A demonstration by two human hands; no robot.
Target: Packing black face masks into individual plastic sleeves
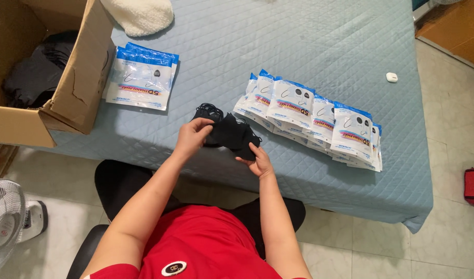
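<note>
From the head view I have my left hand [193,135] and right hand [257,163] both pinched on a bundle of black masks [227,130] above the bed's near edge [299,183], where a slack grip could drop some floorward, with open quilt beyond.
</note>
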